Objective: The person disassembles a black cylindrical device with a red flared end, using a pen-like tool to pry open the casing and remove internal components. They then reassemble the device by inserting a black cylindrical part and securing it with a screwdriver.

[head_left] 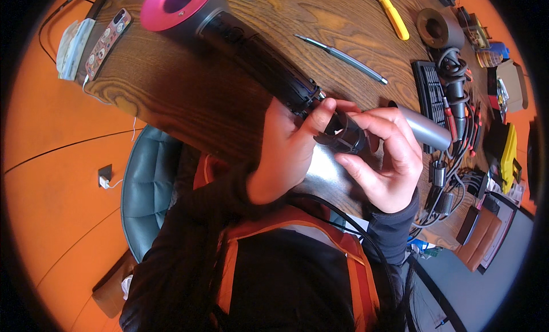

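A grey hair dryer with a pink ring (pixel 174 23) lies diagonally across the upper middle, its black handle internals (pixel 257 60) exposed. My left hand (pixel 286 149) is closed round the handle's lower end, thumb at its tip; the other fingers are partly hidden. At that end my right hand (pixel 386 155) grips a short, curved black plastic piece (pixel 349 138) between forefinger and thumb. A silver tube (pixel 429 129) lies just beyond my right hand. Above the handle lies a slim grey screwdriver (pixel 349 60).
A yellow-handled screwdriver (pixel 394 20), black keyboard (pixel 426 89), second dryer (pixel 432 29) and tangled cables (pixel 454 178) crowd the right side of the wooden table (pixel 200 103). A phone (pixel 106 46) on a cable lies upper left. A teal chair (pixel 143 195) stands below the table edge.
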A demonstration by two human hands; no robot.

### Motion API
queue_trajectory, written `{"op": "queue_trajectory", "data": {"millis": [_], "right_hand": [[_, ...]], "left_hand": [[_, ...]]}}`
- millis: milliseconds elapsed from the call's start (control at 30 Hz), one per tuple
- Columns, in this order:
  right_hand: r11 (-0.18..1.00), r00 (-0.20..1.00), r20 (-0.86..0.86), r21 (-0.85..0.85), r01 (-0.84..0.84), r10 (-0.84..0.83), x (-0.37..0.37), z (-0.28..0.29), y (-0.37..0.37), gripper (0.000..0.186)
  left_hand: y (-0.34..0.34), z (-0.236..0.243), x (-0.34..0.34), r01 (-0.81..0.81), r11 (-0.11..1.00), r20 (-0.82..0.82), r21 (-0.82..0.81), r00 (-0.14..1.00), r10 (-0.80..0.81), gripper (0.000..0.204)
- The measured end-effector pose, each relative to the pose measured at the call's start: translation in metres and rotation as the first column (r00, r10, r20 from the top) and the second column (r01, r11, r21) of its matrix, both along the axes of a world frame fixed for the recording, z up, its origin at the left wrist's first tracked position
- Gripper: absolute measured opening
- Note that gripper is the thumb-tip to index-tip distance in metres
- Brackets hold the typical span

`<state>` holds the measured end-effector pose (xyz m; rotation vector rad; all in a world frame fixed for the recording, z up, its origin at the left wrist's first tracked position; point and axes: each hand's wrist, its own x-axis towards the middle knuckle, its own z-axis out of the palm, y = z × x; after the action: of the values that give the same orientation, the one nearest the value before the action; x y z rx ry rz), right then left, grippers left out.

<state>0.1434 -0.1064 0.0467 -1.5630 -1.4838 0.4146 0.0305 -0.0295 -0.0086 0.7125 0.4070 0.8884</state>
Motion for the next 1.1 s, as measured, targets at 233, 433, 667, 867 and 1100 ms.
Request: {"op": "queue_trajectory", "data": {"millis": [233, 433, 667, 867, 1100], "right_hand": [[1.0, 0.986, 0.164, -0.004, 0.03, -0.029, -0.001, -0.002, 0.004, 0.039], [0.996, 0.969, 0.248, 0.091, -0.004, -0.019, -0.001, -0.007, 0.009, 0.043], [0.97, 0.958, 0.18, 0.138, 0.198, -0.221, -0.017, -0.01, 0.004, 0.046], [0.909, 0.942, 0.115, 0.321, 0.265, -0.315, -0.015, -0.013, 0.001, 0.048], [0.96, 0.965, 0.157, 0.219, 0.175, -0.212, -0.012, -0.01, -0.002, 0.049]], "left_hand": [[-0.002, -0.004, -0.001, -0.127, 0.991, -0.079, 0.052, 0.988, 0.131, 0.019], [-0.006, -0.004, 0.0, -0.132, 0.99, -0.067, 0.058, 0.988, 0.136, 0.016], [0.002, -0.004, 0.0, -0.04, 0.995, -0.131, 0.089, 0.99, 0.052, 0.018], [0.0, 0.007, 0.0, 0.003, 1.0, 0.0, 0.0, 1.0, -0.003, 0.015], [0.004, 0.008, -0.001, 0.014, 0.997, -0.031, 0.08, 0.999, -0.011, 0.018]]}}
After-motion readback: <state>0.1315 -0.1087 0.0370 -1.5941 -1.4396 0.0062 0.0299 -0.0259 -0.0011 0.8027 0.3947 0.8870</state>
